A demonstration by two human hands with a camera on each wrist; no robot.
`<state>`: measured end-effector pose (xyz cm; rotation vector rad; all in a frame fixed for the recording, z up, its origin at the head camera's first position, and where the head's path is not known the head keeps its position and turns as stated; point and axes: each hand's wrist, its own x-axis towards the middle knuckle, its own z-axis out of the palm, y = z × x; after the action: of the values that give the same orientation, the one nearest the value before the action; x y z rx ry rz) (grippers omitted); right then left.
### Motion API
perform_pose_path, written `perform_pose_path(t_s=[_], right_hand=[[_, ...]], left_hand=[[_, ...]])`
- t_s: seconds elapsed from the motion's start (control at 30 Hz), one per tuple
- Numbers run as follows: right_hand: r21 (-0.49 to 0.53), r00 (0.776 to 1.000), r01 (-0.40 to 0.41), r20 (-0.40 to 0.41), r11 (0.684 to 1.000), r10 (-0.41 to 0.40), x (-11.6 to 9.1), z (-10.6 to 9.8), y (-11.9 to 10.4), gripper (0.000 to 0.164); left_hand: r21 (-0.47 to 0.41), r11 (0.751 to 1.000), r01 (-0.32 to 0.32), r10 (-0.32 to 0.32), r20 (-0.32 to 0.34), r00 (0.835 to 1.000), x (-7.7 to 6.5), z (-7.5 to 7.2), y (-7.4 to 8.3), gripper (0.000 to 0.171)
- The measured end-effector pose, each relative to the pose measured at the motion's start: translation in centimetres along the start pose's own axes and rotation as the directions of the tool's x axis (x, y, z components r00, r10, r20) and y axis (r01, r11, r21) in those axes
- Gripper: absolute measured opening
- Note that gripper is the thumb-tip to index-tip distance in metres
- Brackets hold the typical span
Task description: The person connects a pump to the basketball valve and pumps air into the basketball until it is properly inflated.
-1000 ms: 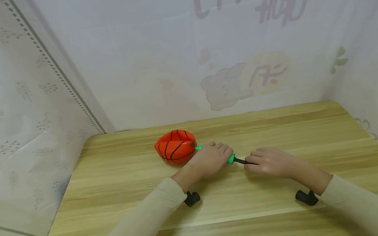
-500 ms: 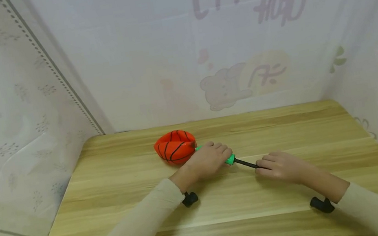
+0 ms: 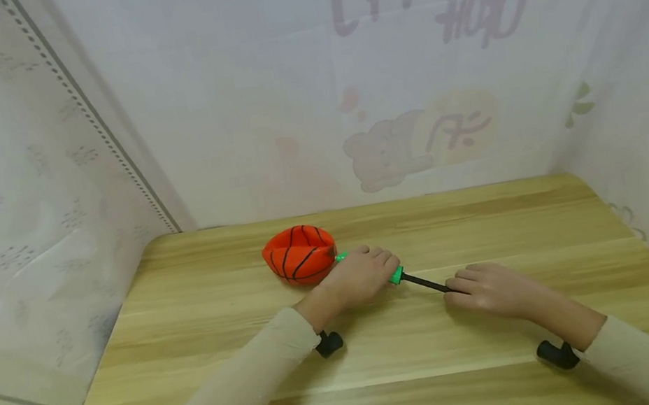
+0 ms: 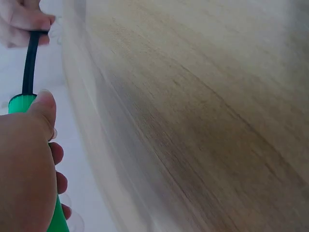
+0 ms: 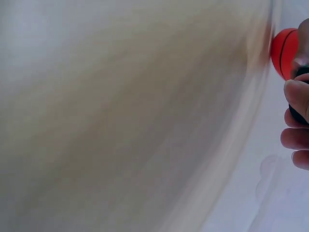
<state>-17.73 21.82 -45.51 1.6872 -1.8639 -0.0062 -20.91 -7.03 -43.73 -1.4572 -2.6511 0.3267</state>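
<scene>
A dented, part-deflated red-orange toy basketball [image 3: 301, 266] sits toward the back of the table, left of both hands. From its right side runs a hand pump with a green barrel [image 3: 397, 275] and a black rod [image 3: 425, 282]. My left hand [image 3: 362, 276] wraps round the barrel; in the left wrist view the thumb [image 4: 44, 104] lies along the barrel's top end. My right hand [image 3: 491, 291] grips the black handle [image 5: 299, 113] at the rod's far end, mostly hidden under the fingers. The pump's tip at the ball is hidden by the left hand and the ball.
The wooden table [image 3: 395, 404] reaches back to a pale printed cloth wall [image 3: 245, 102]. More cloth hangs along the left and right sides. A black wrist mount [image 3: 329, 343] hangs under the left wrist, another mount [image 3: 557, 355] under the right.
My right hand has drawn the handle right and toward me, so more of the black rod shows. The left hand and the ball stay nearly in place.
</scene>
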Motion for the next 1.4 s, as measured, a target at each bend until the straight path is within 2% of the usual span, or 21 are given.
perform_pose_path(t_s=[0.2,0.43,0.57,0.73,0.9,1.03,1.13,1.27,1.4], right_hand=[[-0.009,0.999,0.04,-0.029,0.999,-0.041,2.9,1.5,1.2,0.043],[-0.046,0.999,0.039,-0.006,0.998,-0.04,4.7,2.5,1.4,0.048],[-0.044,0.999,0.026,-0.028,0.999,-0.027,4.1,2.0,1.4,0.045],[-0.027,0.998,0.033,-0.049,0.999,-0.034,1.8,0.6,1.0,0.039],[-0.044,0.999,0.027,-0.018,0.999,-0.028,-0.8,-0.7,0.1,0.045],[-0.042,1.0,0.014,-0.021,0.999,-0.015,-1.8,-1.1,-0.1,0.049],[-0.025,1.0,0.007,-0.004,1.0,-0.008,-1.3,-0.8,0.2,0.047],[-0.007,0.999,0.025,0.025,1.0,-0.025,0.3,0.0,0.5,0.043],[-0.021,0.999,0.044,-0.003,0.999,-0.044,2.3,1.2,1.1,0.04]], left_hand=[[0.039,0.999,0.014,-0.015,0.02,1.0,0.2,-0.2,0.2,0.031],[0.006,1.0,0.01,-0.011,0.037,0.999,0.0,-0.3,0.2,0.025],[-0.022,0.999,0.029,-0.029,0.014,0.999,-0.1,-0.3,-0.2,0.03],[-0.062,0.998,0.006,-0.007,-0.009,1.0,-0.2,-0.4,-0.6,0.032],[-0.058,0.998,-0.006,0.005,-0.016,1.0,-0.3,-0.2,-0.7,0.033],[-0.066,0.998,-0.001,-0.001,-0.017,1.0,-0.2,-0.2,-0.8,0.033],[-0.065,0.998,0.0,0.0,-0.003,1.0,0.0,-0.1,-0.4,0.033],[-0.026,1.0,0.003,-0.002,0.018,1.0,0.3,0.0,0.2,0.03],[-0.005,1.0,0.009,-0.009,0.019,1.0,0.3,-0.2,0.3,0.029]])
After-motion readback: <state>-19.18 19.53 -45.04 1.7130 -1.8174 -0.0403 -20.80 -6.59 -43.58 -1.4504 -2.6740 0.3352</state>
